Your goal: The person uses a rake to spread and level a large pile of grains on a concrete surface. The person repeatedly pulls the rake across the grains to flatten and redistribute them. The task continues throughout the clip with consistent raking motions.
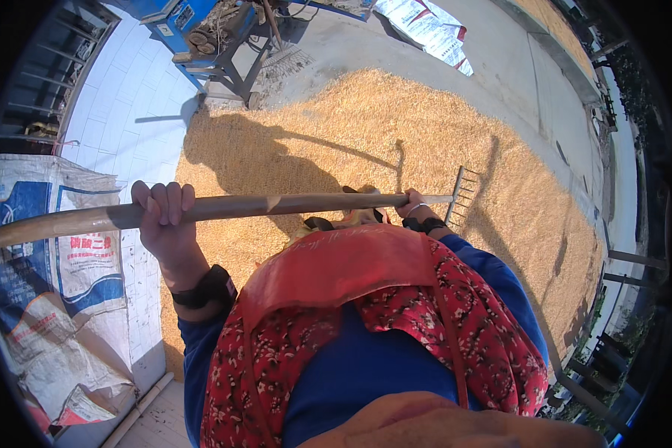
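A thick wooden handle (291,205) of a rake crosses the head view from left to right in front of my body. My left hand (167,215) is wrapped around it near its left end. My right hand (413,205) grips it farther along, close to the metal rake head (455,195). The row of tines points right, over a wide spread of yellow grain (403,112), seemingly maize kernels; whether they touch it I cannot tell. A red apron (336,269) covers my front and hides most of my feet.
A blue machine (168,28) stands at the upper left, with a fan rake (285,63) beside it. Printed woven sacks (89,313) hang at the left by a white tiled surface (117,95). Another printed sack (425,33) lies on concrete (509,73) at the top.
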A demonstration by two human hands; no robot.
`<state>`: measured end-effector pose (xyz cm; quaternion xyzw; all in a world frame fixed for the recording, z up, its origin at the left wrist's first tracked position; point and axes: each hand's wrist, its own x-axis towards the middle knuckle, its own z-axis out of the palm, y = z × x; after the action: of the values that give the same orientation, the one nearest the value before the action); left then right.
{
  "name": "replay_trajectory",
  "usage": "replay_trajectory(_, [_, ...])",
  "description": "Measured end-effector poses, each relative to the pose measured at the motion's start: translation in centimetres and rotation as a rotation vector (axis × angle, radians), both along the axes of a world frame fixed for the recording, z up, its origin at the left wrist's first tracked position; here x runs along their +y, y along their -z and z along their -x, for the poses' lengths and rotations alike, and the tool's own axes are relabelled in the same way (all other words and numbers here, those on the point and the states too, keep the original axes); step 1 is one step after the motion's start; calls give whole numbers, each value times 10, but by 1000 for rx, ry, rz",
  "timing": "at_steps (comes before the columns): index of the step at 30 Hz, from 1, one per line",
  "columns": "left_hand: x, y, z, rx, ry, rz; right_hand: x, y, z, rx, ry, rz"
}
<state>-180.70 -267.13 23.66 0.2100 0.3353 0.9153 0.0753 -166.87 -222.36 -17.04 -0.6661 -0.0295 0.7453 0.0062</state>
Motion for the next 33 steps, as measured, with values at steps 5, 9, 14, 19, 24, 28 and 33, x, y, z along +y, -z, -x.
replay_trajectory(5, [84,27,62,-65,53,147,51,36,-3,-61,-17,8])
replay_trajectory(9, [147,44,115,-171,76,236,84,53,6,-177,46,-7])
replay_trajectory(14, [202,57,165,-235,49,264,131,52,32,-142,72,36])
replay_trajectory(19, [234,57,203,-225,78,212,169,40,59,-101,80,39])
replay_trajectory(24, [246,61,251,-218,114,175,196,32,84,-57,104,12])
replay_trajectory(28, [250,68,307,-168,225,113,193,19,98,-41,148,-21])
replay_trajectory(33, [254,60,380,-129,337,4,185,-11,125,-33,183,-85])
